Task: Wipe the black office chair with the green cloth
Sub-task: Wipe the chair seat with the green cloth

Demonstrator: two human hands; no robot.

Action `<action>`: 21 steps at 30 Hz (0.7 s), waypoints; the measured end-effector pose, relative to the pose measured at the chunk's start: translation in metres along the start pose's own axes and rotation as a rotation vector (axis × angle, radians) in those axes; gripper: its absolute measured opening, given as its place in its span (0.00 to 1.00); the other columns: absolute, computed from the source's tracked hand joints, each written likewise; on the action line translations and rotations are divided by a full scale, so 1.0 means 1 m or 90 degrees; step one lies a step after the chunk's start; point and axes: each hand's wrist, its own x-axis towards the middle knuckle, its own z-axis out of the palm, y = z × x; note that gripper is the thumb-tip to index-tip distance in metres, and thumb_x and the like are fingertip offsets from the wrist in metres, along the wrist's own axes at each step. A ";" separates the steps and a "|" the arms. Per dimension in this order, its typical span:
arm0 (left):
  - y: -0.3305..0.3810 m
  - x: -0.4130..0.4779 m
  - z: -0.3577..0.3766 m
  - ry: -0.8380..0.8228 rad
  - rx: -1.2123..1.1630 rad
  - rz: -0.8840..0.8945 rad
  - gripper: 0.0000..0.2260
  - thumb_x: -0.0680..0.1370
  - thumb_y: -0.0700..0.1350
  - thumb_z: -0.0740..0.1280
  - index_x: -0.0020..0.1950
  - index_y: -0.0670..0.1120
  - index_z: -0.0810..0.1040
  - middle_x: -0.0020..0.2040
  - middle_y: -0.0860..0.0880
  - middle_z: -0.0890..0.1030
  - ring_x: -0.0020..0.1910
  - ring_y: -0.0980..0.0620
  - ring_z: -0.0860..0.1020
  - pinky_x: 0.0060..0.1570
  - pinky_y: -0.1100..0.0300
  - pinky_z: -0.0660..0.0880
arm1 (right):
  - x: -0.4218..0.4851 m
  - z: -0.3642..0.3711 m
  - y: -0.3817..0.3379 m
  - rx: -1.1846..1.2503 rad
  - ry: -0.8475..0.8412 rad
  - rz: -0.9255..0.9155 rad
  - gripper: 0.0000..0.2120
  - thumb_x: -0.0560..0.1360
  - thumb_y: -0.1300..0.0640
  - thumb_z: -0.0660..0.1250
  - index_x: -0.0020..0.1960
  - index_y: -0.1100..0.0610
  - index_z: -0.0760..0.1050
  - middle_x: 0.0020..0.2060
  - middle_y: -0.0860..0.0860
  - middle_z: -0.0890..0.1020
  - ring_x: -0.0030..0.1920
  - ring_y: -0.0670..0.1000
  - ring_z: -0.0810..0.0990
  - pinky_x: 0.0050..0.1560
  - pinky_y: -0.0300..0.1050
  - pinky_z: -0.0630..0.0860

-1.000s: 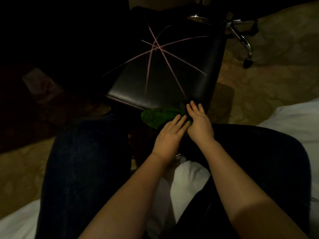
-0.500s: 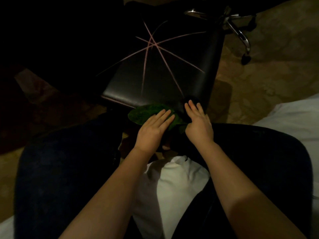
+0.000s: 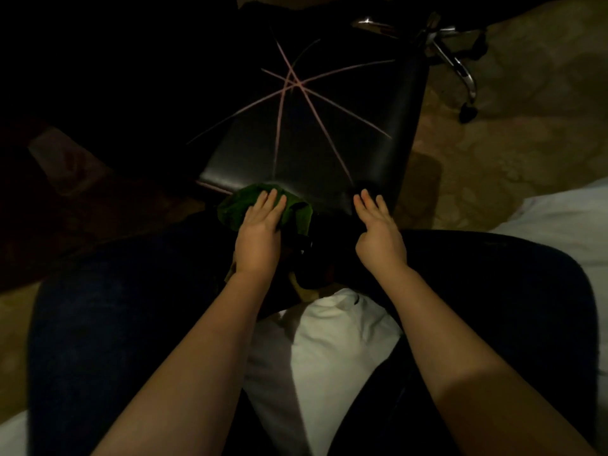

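Observation:
The black office chair lies tipped in front of me, a flat black panel with thin pink lines crossing it. The green cloth is bunched at the panel's near left edge. My left hand presses flat on the cloth with straight fingers. My right hand rests flat on the panel's near right corner, fingers straight, apart from the cloth.
The chair's chrome base and a castor stick out at the upper right. Patterned carpet lies to the right. My legs in dark trousers and white bedding fill the foreground. The upper left is too dark to read.
My left hand has slid the green cloth leftward along the panel's near edge, away from my right hand. The right hand has stayed at the near right corner.

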 end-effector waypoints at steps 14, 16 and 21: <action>0.050 -0.009 0.039 -0.067 -0.037 0.062 0.33 0.76 0.29 0.60 0.79 0.45 0.55 0.80 0.48 0.52 0.76 0.55 0.41 0.72 0.59 0.33 | 0.015 -0.017 0.011 -0.009 -0.028 0.013 0.39 0.73 0.74 0.59 0.79 0.51 0.51 0.78 0.44 0.49 0.78 0.48 0.43 0.76 0.48 0.56; 0.064 -0.007 0.043 -0.104 -0.052 0.120 0.33 0.75 0.28 0.59 0.79 0.46 0.57 0.80 0.48 0.54 0.77 0.53 0.43 0.72 0.58 0.35 | 0.019 -0.027 0.017 -0.014 -0.047 0.003 0.39 0.74 0.73 0.59 0.79 0.52 0.51 0.78 0.44 0.49 0.78 0.48 0.43 0.76 0.46 0.53; 0.091 0.010 0.051 -0.183 -0.077 0.199 0.31 0.75 0.29 0.59 0.77 0.45 0.62 0.79 0.47 0.57 0.79 0.48 0.50 0.72 0.60 0.36 | 0.029 -0.045 0.028 -0.007 -0.066 -0.003 0.39 0.74 0.72 0.60 0.79 0.53 0.50 0.79 0.46 0.49 0.78 0.48 0.44 0.76 0.44 0.50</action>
